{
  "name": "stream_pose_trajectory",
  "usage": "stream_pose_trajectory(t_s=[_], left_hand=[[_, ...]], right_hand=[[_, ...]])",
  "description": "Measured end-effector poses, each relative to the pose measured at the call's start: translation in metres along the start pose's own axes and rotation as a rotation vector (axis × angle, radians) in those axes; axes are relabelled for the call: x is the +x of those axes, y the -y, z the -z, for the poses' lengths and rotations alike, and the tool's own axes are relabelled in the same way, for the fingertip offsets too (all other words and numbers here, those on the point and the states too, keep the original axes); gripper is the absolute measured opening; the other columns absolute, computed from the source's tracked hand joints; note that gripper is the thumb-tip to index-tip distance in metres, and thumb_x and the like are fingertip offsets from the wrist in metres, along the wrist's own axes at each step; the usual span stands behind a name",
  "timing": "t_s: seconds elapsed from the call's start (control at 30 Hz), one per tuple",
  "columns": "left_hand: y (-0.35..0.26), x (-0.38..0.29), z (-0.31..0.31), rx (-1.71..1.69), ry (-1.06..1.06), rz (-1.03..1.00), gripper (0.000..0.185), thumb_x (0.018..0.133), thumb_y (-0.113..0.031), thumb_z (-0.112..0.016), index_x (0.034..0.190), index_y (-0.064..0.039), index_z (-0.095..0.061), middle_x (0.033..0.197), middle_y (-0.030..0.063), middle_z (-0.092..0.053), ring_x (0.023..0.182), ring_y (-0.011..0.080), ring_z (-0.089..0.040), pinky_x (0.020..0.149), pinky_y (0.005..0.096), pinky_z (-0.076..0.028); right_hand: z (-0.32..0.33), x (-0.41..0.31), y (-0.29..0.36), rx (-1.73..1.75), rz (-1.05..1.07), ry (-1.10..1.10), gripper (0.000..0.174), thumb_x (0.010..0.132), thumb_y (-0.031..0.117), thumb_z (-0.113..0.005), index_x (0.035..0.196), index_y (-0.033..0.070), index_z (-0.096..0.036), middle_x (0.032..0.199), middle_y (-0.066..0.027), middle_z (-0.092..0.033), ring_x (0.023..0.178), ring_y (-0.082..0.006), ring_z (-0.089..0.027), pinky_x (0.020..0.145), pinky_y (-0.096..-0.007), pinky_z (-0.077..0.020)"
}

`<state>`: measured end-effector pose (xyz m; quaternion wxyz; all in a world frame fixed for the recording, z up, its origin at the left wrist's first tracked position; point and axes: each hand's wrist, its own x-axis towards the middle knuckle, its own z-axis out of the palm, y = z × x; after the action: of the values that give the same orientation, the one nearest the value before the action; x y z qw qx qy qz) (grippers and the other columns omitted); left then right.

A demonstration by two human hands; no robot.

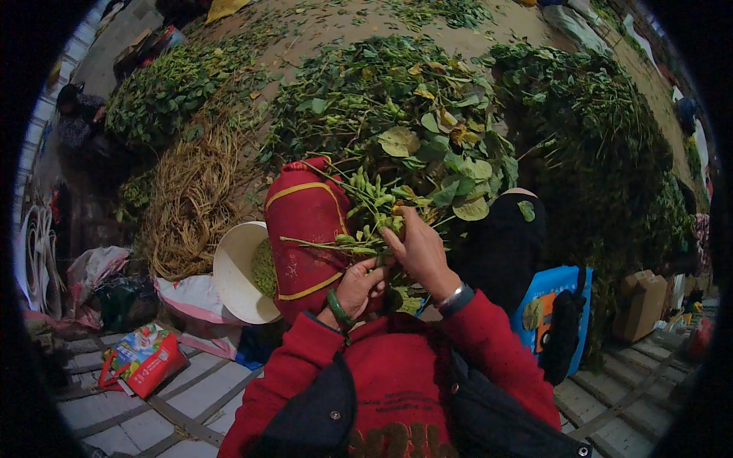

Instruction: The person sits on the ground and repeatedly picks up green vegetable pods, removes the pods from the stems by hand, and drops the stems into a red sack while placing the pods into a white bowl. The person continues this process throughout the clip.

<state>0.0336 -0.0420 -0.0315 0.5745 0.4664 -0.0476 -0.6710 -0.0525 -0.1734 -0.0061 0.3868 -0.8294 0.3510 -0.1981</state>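
Note:
My right hand (424,255) grips a stalk bearing green bean pods (375,197), with thumb and forefinger around its podded part. Just below and to the left, my left hand (358,289) has its thumb and forefinger pinched together at the stalk's lower stems; the exact grip is partly hidden. A thin side stem (309,243) with pods sticks out leftward over a red cloth with yellow trim (306,229) covering my left leg. Beside that leg, a tilted white bucket (237,269) holds picked green pods (264,269).
Heaped leafy bean plants (366,97) lie before me, and a darker heap (584,126) is at right. Left are bare stripped stalks (192,200), a red printed bag (146,360) and a seated person (83,120). A blue bag (575,320) and cardboard box (641,303) stand right.

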Motion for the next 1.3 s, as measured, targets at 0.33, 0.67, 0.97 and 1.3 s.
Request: stream_pose_trajectory(t_s=[0.33,0.67,0.97,1.3], left_hand=[[-0.018,-0.009,-0.01,-0.145,-0.037,0.002,0.015,0.088,-0.01,-0.048,0.097,-0.002,-0.056,0.073,0.0026,-0.054,0.057,0.0078,-0.047,0.05,0.0193,-0.036],[-0.053,-0.017,-0.047,0.158,0.362,0.117,0.022,0.091,-0.021,-0.047,0.101,-0.003,-0.054,0.071,0.0013,-0.053,0.051,0.0039,-0.043,0.041,0.0165,-0.031],[-0.032,0.024,-0.022,-0.184,0.0,-0.09,0.02,0.09,-0.028,-0.054,0.093,-0.009,-0.058,0.069,-0.0069,-0.049,0.049,0.0008,-0.037,0.041,0.0154,-0.025],[-0.016,0.033,-0.018,0.185,-0.206,-0.356,0.014,0.086,-0.02,-0.06,0.087,-0.006,-0.061,0.071,-0.006,-0.055,0.051,0.0,-0.038,0.045,0.0162,-0.028]], right_hand=[[0.02,0.013,-0.017,1.136,-0.547,0.056,0.009,0.088,0.021,-0.051,0.086,0.013,-0.052,0.06,0.0077,-0.038,0.044,-0.002,-0.028,0.04,-0.0179,-0.0208],[0.019,0.011,-0.013,1.186,-0.442,0.028,0.01,0.086,0.014,-0.053,0.091,0.009,-0.045,0.066,0.004,-0.044,0.048,-0.0023,-0.034,0.041,-0.0178,-0.0266],[0.016,-0.023,0.003,0.358,0.065,0.086,0.018,0.085,0.012,-0.051,0.098,0.0,-0.045,0.078,-0.0206,-0.059,0.071,-0.0374,-0.059,0.061,-0.0396,-0.0461],[-0.001,-0.033,-0.015,0.33,-0.086,0.305,0.016,0.086,0.013,-0.043,0.096,0.001,-0.039,0.073,-0.0261,-0.054,0.072,-0.0462,-0.052,0.06,-0.0532,-0.0375]])
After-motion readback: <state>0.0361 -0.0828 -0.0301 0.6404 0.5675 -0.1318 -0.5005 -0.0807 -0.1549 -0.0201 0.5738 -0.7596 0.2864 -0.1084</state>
